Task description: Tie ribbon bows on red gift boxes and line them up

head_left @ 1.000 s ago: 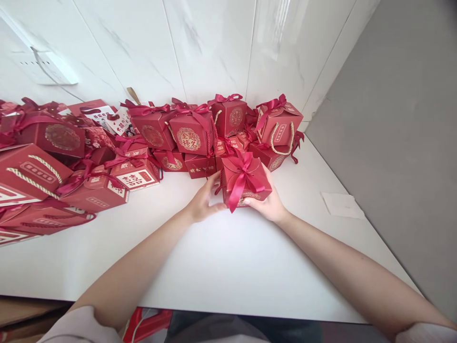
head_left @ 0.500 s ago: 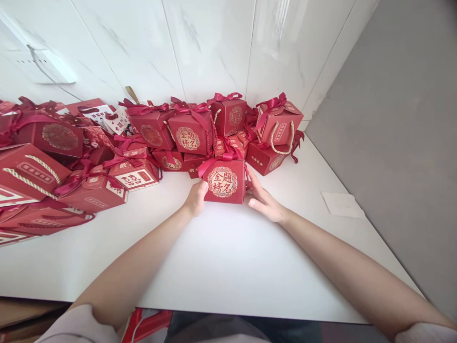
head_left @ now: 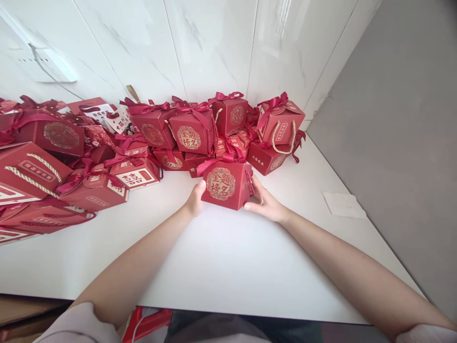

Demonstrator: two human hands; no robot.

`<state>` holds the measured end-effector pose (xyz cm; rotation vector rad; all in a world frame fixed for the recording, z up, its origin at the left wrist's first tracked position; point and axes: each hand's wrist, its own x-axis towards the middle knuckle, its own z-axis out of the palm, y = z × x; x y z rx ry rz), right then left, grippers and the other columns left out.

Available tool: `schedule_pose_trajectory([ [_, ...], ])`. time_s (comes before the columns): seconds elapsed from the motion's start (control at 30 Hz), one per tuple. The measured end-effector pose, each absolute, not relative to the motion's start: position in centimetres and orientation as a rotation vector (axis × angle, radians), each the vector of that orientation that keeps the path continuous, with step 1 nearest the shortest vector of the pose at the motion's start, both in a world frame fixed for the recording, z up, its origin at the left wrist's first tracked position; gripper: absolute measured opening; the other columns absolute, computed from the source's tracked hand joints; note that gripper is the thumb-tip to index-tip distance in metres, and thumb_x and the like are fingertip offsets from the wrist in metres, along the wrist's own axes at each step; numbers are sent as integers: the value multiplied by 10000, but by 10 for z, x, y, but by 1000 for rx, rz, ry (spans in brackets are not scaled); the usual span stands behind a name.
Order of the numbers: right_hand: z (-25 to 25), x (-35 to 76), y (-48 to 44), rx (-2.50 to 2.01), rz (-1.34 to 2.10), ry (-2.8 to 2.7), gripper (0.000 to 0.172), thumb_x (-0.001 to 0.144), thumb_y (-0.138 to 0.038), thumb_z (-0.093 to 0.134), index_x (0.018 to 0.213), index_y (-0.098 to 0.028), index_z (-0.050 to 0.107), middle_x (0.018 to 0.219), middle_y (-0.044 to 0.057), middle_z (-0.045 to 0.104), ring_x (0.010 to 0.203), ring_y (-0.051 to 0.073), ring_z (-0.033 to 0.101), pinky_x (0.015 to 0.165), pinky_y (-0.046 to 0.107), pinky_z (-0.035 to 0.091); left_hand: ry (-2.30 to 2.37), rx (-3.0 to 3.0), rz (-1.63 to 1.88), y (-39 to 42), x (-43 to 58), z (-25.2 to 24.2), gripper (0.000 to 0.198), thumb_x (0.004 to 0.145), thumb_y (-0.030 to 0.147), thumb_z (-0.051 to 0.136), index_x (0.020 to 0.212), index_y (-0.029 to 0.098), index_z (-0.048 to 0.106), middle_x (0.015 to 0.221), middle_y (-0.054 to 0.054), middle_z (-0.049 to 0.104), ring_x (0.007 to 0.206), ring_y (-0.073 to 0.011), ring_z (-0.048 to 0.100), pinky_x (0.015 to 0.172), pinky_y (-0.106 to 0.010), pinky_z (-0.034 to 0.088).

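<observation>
Between my two hands is a red gift box [head_left: 226, 186] with gold round lettering on its front, a ribbon bow on top and a red cord handle at its right side. My left hand [head_left: 196, 198] grips its left end, thumb along the edge and the other fingers mostly hidden behind. At the right end, my right hand [head_left: 266, 202] holds the box with its thumb at the lower corner and fingers behind the side. The box is turned slightly, so part of its right side shows.
Behind it, similar red boxes [head_left: 191, 131] are stacked along the tiled wall [head_left: 214, 43]. More boxes [head_left: 94, 189] crowd the left of the white table [head_left: 228, 267]. A white paper piece [head_left: 344, 205] lies near the right edge. A wall socket [head_left: 46, 64] with a cable is at upper left.
The gift box has turned a little, its right end coming nearer to me and showing more of that side. Both hands stay on it.
</observation>
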<state>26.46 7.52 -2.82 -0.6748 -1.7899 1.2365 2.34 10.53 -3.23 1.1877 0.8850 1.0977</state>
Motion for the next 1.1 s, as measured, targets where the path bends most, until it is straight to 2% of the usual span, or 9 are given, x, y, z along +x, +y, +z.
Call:
schedule_pose_trajectory([
  [0.07, -26, 266, 73, -635, 1264, -1822, 1036, 840, -680, 605, 1593, -229, 54, 1557, 152, 385, 1430, 307, 386, 1144, 456, 369, 759, 1091, 1134, 100, 29, -22, 709, 814, 756, 385, 1173, 195, 628, 1122, -97, 718, 1137, -342, 616, 892, -446, 510],
  [0.17, -27, 267, 71, -612, 1346, -1809, 965, 890, -766, 398, 1593, -222, 22, 1354, 154, 586, 1186, 293, 605, 1042, 483, 443, 576, 1045, 987, 94, 34, -6, 826, 803, 823, 276, 1214, 184, 599, 1159, -149, 701, 966, -349, 665, 692, -425, 521],
  [0.23, -29, 268, 72, -651, 1368, -1764, 892, 917, -764, 315, 1588, -242, 46, 1241, 127, 650, 1044, 267, 660, 975, 471, 473, 536, 1035, 917, 92, 34, 0, 834, 798, 839, 266, 1204, 191, 598, 1175, -159, 691, 918, -341, 668, 636, -405, 514],
  [0.4, -29, 267, 75, -710, 1412, -1750, 718, 972, -686, 312, 1508, -209, 321, 1135, 115, 694, 998, 241, 663, 968, 442, 466, 499, 1005, 877, 93, 32, -1, 822, 793, 843, 290, 1185, 199, 619, 1195, -159, 684, 903, -330, 661, 652, -415, 517],
  [0.5, -23, 266, 75, -699, 1437, -1776, 664, 974, -680, 318, 1347, -175, 536, 1084, 120, 705, 990, 242, 662, 977, 438, 474, 492, 1016, 875, 95, 31, -4, 889, 751, 879, 318, 1187, 169, 628, 1149, -183, 699, 939, -342, 652, 682, -412, 507],
  [0.57, -17, 266, 74, -685, 1443, -1792, 677, 966, -698, 307, 1245, -164, 616, 1075, 122, 708, 978, 243, 661, 981, 439, 482, 506, 1023, 877, 95, 32, -5, 926, 722, 904, 326, 1172, 156, 635, 1131, -194, 703, 951, -348, 649, 685, -410, 504],
  [0.77, -6, 264, 69, -693, 1428, -1837, 629, 968, -679, 346, 1100, -174, 697, 1089, 109, 710, 1020, 252, 646, 989, 442, 487, 478, 1021, 842, 94, 33, -3, 895, 748, 882, 302, 1184, 172, 628, 1132, -181, 700, 965, -359, 653, 652, -427, 523],
  [0.93, -5, 263, 69, -681, 1451, -1834, 588, 970, -651, 389, 1059, -166, 709, 1068, 108, 712, 1026, 258, 646, 1002, 451, 488, 479, 1025, 800, 95, 31, -5, 868, 726, 889, 346, 1031, 145, 672, 954, -169, 735, 753, -327, 686, 661, -453, 529],
  [1.1, -19, 265, 72, -720, 1348, -1799, 546, 1001, -610, 343, 1041, -173, 667, 1009, 96, 702, 948, 247, 656, 932, 442, 516, 425, 1033, 780, 96, 31, -6, 932, 752, 897, 273, 1189, 156, 634, 987, -175, 744, 752, -330, 693, 696, -469, 519],
])
